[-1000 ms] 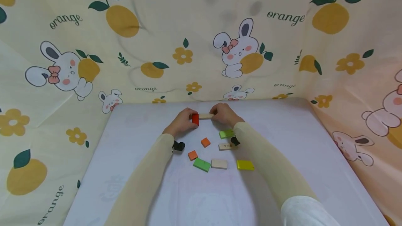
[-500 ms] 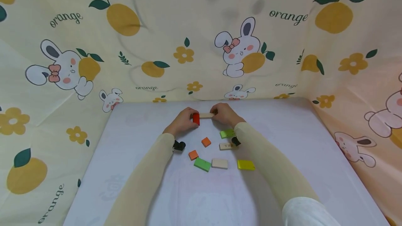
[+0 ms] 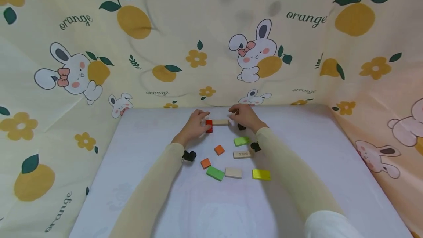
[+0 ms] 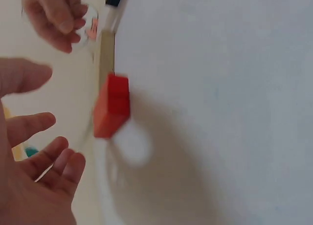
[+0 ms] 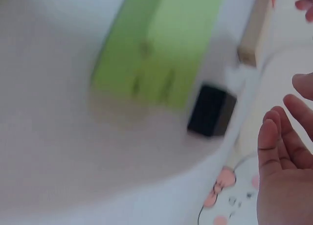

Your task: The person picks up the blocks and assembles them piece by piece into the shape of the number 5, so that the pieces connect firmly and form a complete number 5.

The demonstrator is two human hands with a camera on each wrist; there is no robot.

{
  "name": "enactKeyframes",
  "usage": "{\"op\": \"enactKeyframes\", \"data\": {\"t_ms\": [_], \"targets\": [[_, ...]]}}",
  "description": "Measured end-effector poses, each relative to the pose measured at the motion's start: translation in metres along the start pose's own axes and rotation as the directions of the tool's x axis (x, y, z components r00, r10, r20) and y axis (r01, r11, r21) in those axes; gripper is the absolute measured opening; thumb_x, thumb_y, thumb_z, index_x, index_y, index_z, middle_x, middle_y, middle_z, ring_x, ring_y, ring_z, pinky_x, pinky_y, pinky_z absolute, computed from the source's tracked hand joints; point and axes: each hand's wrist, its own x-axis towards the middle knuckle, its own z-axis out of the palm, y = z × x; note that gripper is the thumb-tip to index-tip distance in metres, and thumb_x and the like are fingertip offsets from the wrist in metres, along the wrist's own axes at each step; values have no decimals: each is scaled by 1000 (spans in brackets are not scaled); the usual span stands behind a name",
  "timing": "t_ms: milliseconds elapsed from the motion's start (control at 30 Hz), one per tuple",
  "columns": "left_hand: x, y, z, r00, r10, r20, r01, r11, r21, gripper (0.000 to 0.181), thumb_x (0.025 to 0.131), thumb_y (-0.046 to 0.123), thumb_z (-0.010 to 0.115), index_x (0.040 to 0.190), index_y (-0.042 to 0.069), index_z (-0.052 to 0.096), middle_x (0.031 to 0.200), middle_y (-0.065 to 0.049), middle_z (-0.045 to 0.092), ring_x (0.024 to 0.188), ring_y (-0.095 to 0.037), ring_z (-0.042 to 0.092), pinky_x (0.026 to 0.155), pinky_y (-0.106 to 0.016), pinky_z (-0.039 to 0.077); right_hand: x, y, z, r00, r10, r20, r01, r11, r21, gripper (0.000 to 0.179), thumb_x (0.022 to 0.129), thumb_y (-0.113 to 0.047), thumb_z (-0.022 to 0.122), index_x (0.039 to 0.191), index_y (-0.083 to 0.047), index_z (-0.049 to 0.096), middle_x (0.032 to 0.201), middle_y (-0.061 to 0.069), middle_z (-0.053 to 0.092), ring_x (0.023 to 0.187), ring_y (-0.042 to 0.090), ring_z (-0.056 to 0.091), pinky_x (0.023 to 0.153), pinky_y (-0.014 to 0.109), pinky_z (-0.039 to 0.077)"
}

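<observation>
A red block [image 3: 209, 122] stands at the left end of a plain wooden block [image 3: 220, 122] near the table's back edge. Beside the red block is my left hand [image 3: 194, 127], its fingers spread; the left wrist view shows a gap between those fingers and the red block [image 4: 117, 100]. My right hand [image 3: 248, 117] hovers off the right end of the wooden block, fingers loosely bent around nothing. Under it lies a small black block [image 3: 242, 127], seen also as a dark block [image 5: 209, 111] in the right wrist view, near a light green block [image 5: 161, 44].
Closer to me lie a lime block [image 3: 241, 141], a lettered wooden block [image 3: 242, 154], two orange blocks, one an orange square [image 3: 219, 150], a green block [image 3: 215, 173], a pale wooden block [image 3: 233, 173] and a yellow block [image 3: 261, 174]. A patterned cloth [image 3: 211, 47] rises behind the table.
My right hand has let go of the wooden block and moved right and up, uncovering the black block. The left fingers have opened away from the red block. The blocks keep their layout.
</observation>
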Motion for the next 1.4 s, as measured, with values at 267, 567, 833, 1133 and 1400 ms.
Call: {"op": "enactKeyframes", "data": {"t_ms": [267, 567, 833, 1133, 1400], "targets": [[-14, 25, 20, 985, 157, 75, -174, 898, 403, 52, 114, 28, 55, 162, 9, 50, 163, -16, 41, 148, -33, 38, 122, -44, 38, -17, 22, -27, 999, 24, -36, -25, 999, -21, 33, 102, -14, 70, 132, 0, 74, 126, 15, 70, 112, 32, 62, 94, 48, 54], [-15, 23, 36, 987, 141, 78, -161, 850, 502, 54, 115, 31, 53, 165, 12, 46, 168, -17, 36, 152, -34, 36, 124, -48, 36, -26, 36, -25, 998, 60, -28, -61, 998, -19, 31, 100, -13, 70, 129, -4, 76, 126, 12, 69, 111, 31, 61, 92, 45, 54], [-14, 24, 39, 986, 146, 84, -168, 824, 541, 54, 115, 32, 52, 164, 10, 47, 166, -16, 41, 152, -33, 38, 124, -48, 35, -32, 39, -26, 999, 40, 21, -39, 999, -30, 31, 100, -13, 71, 130, -4, 77, 121, 14, 71, 107, 31, 62, 88, 46, 54], [-12, 23, 39, 986, 149, 77, -167, 814, 556, 55, 115, 34, 52, 164, 11, 47, 165, -14, 42, 151, -31, 39, 125, -45, 33, -34, 38, -24, 990, 94, 104, -94, 996, -8, 35, 99, -10, 73, 134, -12, 75, 123, 13, 66, 110, 33, 58, 92, 46, 51], [-15, 27, 38, 984, 160, 74, -173, 811, 559, 54, 114, 30, 53, 163, 7, 48, 161, -14, 45, 148, -29, 41, 125, -44, 33, -35, 39, -19, 977, 156, 146, -155, 988, -15, 39, 98, -10, 77, 136, -17, 75, 122, 14, 64, 113, 35, 55, 98, 49, 50]]}}
